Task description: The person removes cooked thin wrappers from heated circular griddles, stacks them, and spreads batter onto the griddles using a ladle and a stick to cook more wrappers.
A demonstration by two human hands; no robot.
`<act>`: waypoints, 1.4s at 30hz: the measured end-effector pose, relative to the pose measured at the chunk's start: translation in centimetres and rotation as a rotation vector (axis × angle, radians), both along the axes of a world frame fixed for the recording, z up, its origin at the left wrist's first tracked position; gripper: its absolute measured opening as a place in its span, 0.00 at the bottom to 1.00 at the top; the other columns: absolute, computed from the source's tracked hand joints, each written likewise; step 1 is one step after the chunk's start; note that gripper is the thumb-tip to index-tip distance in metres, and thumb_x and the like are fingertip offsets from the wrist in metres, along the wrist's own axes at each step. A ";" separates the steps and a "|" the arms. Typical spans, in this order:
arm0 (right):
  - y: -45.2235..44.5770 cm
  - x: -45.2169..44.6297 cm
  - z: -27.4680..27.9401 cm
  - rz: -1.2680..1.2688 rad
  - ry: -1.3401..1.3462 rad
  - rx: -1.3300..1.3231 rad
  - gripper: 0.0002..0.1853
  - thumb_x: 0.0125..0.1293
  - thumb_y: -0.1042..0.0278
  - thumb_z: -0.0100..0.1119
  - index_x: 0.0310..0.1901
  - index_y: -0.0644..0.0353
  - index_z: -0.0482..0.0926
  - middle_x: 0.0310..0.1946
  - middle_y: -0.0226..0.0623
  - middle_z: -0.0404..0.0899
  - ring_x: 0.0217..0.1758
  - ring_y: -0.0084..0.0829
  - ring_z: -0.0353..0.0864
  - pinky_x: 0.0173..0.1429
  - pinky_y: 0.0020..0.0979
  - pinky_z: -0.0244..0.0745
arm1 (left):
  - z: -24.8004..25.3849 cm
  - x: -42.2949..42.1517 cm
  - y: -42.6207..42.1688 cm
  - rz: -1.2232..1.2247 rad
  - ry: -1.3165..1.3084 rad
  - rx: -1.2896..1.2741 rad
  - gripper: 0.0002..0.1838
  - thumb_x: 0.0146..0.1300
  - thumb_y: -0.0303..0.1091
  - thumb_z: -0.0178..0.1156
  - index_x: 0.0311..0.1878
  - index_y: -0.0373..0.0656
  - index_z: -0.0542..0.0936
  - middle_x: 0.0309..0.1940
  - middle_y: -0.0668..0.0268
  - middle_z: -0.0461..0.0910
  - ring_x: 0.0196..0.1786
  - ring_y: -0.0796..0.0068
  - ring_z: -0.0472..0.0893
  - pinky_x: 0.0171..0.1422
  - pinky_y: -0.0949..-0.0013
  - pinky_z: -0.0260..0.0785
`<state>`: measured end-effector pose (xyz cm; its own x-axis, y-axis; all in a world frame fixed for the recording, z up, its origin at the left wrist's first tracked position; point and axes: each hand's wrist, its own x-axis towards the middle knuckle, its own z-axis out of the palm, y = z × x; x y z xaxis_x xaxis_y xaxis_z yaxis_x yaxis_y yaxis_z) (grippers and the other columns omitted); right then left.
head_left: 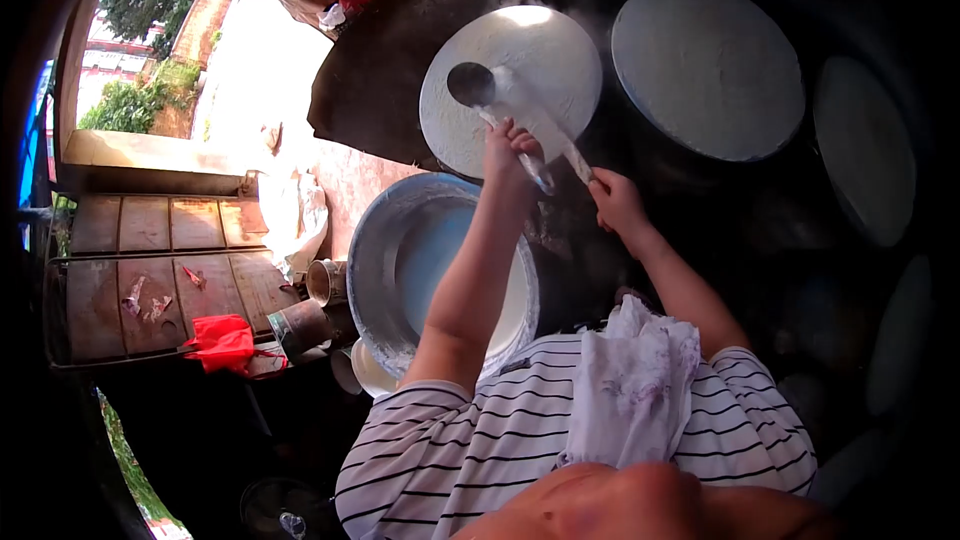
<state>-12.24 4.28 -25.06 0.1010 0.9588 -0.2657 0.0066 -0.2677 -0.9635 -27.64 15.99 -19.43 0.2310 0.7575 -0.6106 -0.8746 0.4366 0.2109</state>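
My left hand [513, 148] is closed around the handle of a ladle, whose dark round bowl [470, 85] is over a round white surface [460, 135]. In my right hand [617, 202] is the handle of a flat, pale spatula [575, 160]. Its whitish blade reaches over the same surface, close to the ladle, and looks slightly blurred. The white surface carries a wet-looking layer, with faint steam at its far edge. Below my left forearm stands a large metal basin [365, 270] with whitish liquid inside, partly hidden by the arm.
Another round white surface [708, 70] lies to the right, and a further one [865, 150] beyond it. At left are a brown panelled tabletop [150, 225], a red cloth or bag [222, 343] and a metal can [300, 327]. A white bag [300, 220] hangs beside the tabletop.
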 end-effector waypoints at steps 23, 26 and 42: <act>-8.5 -3.8 1.3 0.290 -0.377 0.290 0.18 0.53 0.59 0.62 0.44 0.58 0.82 0.40 0.43 0.82 0.43 0.43 0.82 0.48 0.36 0.76 | -7.2 -24.1 -15.9 0.447 0.014 -0.361 0.21 0.69 0.38 0.41 0.16 0.53 0.57 0.08 0.75 0.58 0.11 0.81 0.63 0.15 0.79 0.65; -11.1 1.4 2.4 0.168 -0.401 0.327 0.19 0.51 0.59 0.65 0.44 0.59 0.82 0.39 0.45 0.82 0.43 0.43 0.82 0.47 0.36 0.76 | -13.8 -20.8 -15.2 0.370 0.193 -0.517 0.12 0.70 0.38 0.41 0.39 0.38 0.67 0.25 0.62 0.73 0.25 0.67 0.78 0.27 0.72 0.79; -18.1 44.3 4.1 -0.402 -1.263 0.177 0.06 0.51 0.68 0.60 0.31 0.58 0.76 0.36 0.38 0.71 0.32 0.44 0.79 0.35 0.45 0.75 | -4.6 39.3 -19.1 -0.561 1.538 1.494 0.27 0.53 0.29 0.65 0.59 0.43 0.73 0.42 0.64 0.71 0.48 0.67 0.73 0.47 0.62 0.69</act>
<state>32.03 -13.79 -20.94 0.4651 0.8164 0.3422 0.8640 -0.3343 -0.3766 11.63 -3.08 -24.04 0.5781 0.7554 0.3083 0.3641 -0.5770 0.7310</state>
